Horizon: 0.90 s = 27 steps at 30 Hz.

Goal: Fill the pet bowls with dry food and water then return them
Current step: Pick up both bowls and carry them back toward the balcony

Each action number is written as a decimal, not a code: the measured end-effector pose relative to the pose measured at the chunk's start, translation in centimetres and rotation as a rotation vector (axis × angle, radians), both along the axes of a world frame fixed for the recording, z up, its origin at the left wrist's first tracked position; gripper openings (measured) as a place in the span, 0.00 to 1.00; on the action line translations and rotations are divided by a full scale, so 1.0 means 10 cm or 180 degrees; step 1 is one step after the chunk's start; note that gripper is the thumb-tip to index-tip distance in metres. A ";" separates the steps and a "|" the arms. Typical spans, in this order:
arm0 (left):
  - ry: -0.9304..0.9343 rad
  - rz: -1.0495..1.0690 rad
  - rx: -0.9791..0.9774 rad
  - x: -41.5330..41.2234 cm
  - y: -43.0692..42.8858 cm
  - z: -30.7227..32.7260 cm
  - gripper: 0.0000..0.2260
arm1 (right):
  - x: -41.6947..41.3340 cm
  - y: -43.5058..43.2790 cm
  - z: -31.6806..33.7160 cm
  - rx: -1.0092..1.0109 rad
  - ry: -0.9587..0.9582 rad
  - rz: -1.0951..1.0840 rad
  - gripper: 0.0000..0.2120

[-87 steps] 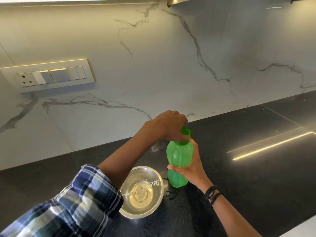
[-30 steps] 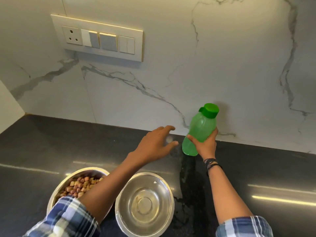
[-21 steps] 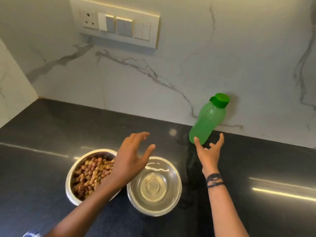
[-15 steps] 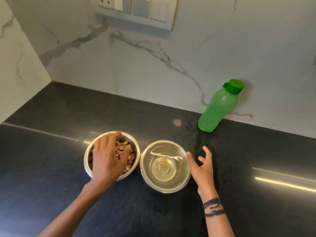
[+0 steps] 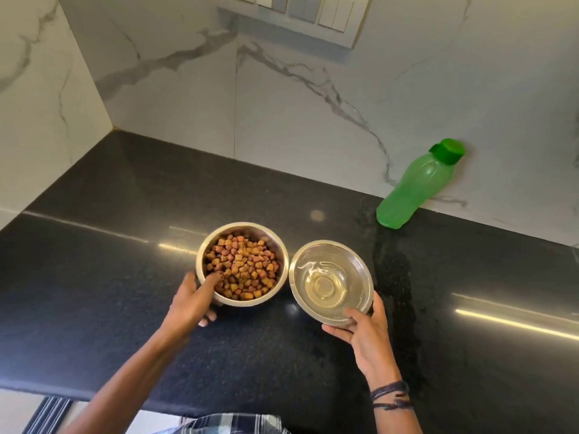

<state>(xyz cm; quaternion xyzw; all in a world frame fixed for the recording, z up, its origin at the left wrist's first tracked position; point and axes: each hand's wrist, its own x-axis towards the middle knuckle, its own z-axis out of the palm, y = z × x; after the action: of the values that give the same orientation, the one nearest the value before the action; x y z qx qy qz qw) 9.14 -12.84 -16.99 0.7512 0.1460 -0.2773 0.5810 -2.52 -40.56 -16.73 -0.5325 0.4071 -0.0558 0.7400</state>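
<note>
Black stone desk [image 5: 94, 277] has open room at frame left, its front edge along the bottom left. Bowls sit mid-frame, just apart. Left hand [image 5: 191, 303] grips the kibble bowl [image 5: 244, 303] by its near rim, right hand [image 5: 363, 330] grips the water bowl [image 5: 344, 267] the same way. Green bottle [image 5: 413, 189] is upper right by the wall.

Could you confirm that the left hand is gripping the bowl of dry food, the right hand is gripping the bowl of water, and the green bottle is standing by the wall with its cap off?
Not quite: the green bottle has its cap on, as the head view shows. The rest holds: the left hand grips the bowl of dry food and the right hand grips the bowl of water.
</note>
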 end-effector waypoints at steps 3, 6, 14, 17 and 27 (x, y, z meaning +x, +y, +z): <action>0.0011 -0.0145 -0.0495 -0.01 0.04 -0.02 0.14 | 0.00 0.13 0.04 0.0029 -0.0026 -0.0173 0.35; -0.0119 -0.0083 -0.0750 -0.02 0.06 -0.07 0.16 | 0.00 0.28 0.11 0.0013 -0.0071 -0.0274 0.34; -0.0361 0.0169 -0.0781 -0.17 0.59 -0.14 0.20 | -0.09 0.75 0.22 0.0032 -0.0309 -0.0366 0.35; -0.0415 0.0312 -0.0799 -0.31 0.91 -0.10 0.19 | -0.12 0.93 0.28 0.0026 -0.0351 -0.0220 0.35; -0.0670 0.1408 -0.1024 -1.39 1.79 0.07 0.16 | -0.24 1.68 0.42 0.0153 -0.0450 0.0757 0.33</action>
<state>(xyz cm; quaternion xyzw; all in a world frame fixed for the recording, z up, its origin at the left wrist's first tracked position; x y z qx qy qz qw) -4.73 5.03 -16.29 0.6240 0.1993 -0.0840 0.7509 -4.89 -23.75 -12.49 -0.5539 0.2891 0.0047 0.7807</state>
